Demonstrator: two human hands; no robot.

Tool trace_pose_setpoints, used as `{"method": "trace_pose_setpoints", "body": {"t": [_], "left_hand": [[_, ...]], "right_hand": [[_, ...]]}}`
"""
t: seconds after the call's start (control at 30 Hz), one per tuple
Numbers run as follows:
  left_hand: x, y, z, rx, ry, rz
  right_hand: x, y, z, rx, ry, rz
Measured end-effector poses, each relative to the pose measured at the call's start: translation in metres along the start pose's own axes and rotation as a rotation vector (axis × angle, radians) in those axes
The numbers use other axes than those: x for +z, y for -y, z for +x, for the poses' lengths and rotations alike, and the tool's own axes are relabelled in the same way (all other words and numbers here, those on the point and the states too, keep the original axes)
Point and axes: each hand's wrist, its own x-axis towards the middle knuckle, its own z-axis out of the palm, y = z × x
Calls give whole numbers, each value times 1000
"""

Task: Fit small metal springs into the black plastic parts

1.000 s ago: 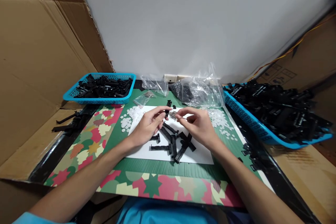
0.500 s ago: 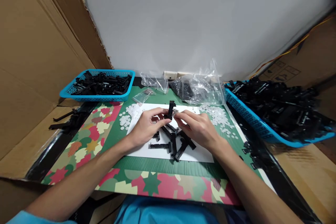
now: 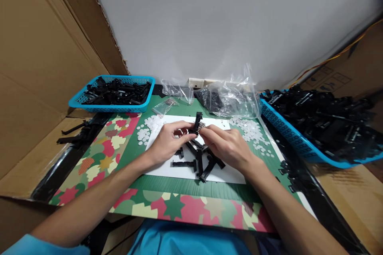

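A black plastic part (image 3: 198, 121) stands upright between the fingers and thumb of my left hand (image 3: 170, 138), over the white sheet (image 3: 161, 170). My right hand (image 3: 226, 143) is closed, its pinched fingertips close against the part's right side; whatever they hold is too small to make out. Just behind the fingertips lies a small pile of metal pieces (image 3: 202, 125). Several more black parts (image 3: 199, 161) lie loosely on the sheet below my hands.
White discs lie in a left group (image 3: 143, 134) and a right group (image 3: 249, 129). Behind are clear plastic bags (image 3: 230, 101). A blue basket (image 3: 119, 108) of black parts stands at the left, another blue basket (image 3: 299, 141) at the right. Loose black parts (image 3: 74, 137) lie far left.
The upright black part now leans slightly to the right, and my right fingertips have come closer to it. The whole view has shifted slightly.
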Motion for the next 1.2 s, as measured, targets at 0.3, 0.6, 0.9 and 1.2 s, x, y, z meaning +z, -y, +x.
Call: {"method": "trace_pose_setpoints", "body": {"t": [0.3, 0.6, 0.9, 1.2], "left_hand": [[0, -8, 0, -6, 53, -112], [2, -6, -2, -68, 40, -283], [3, -3, -4, -220, 67, -408], [-1, -14, 1, -247, 137, -521]], "right_hand": [[7, 2, -1, 157, -51, 285], [14, 8, -3, 200, -148, 448], [6, 7, 2, 196, -196, 625], [-1, 9, 4, 378, -189, 635]]}}
